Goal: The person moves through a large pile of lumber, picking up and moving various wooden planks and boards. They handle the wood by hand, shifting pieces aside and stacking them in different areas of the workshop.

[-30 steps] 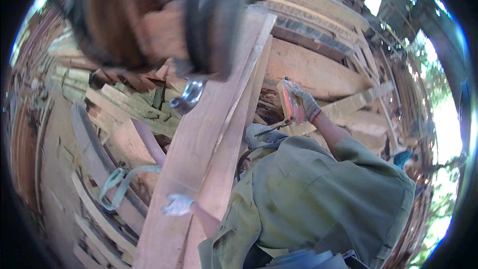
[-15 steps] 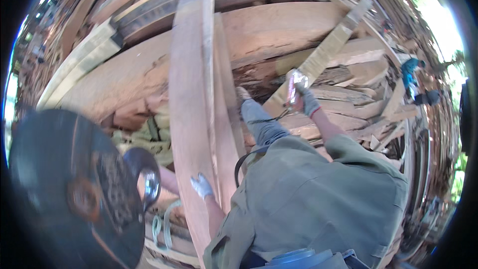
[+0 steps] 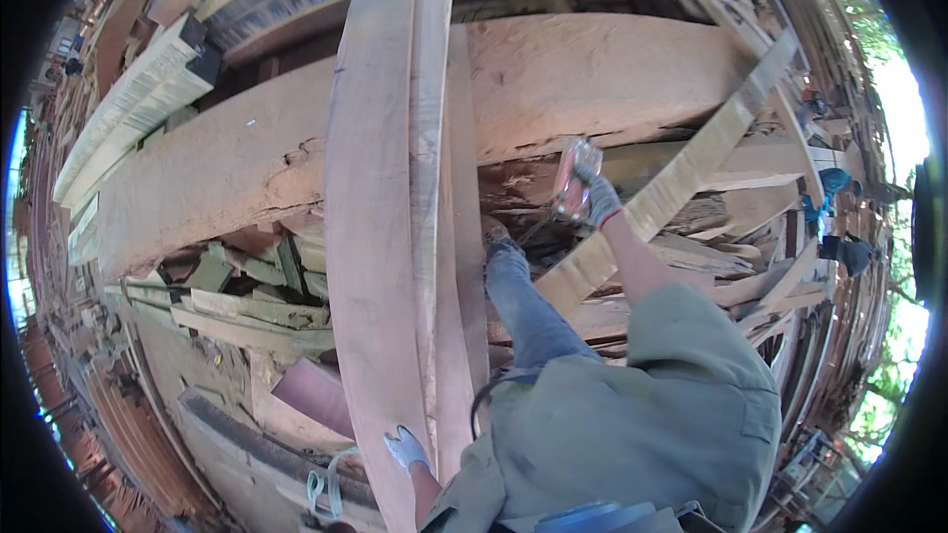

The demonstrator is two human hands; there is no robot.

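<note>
My left hand (image 3: 406,448), in a pale glove, lies on the near end of a long, wide wooden plank (image 3: 370,188) with its fingers spread. The plank runs away from me, beside narrower boards (image 3: 449,237). My right hand (image 3: 600,200), in a grey glove with a red cuff, is closed around a red and clear, shiny hand-sized object (image 3: 576,178); its exact kind is hard to tell. That object is above the wood, between the plank and a slanted squared beam (image 3: 681,178). A thin dark line hangs near it, partly hidden.
A thick, rough slab (image 3: 592,74) lies crosswise under the plank. Broken offcuts (image 3: 691,262) are heaped at the right, and more scraps (image 3: 257,311) at the left. A pale strap (image 3: 331,484) lies near my left hand. A person in blue (image 3: 834,183) is at the far right.
The large dark round shape at the lower left has gone from view. My right hand and its object have shifted left off the slanted beam. My left hand stays on the plank.
</note>
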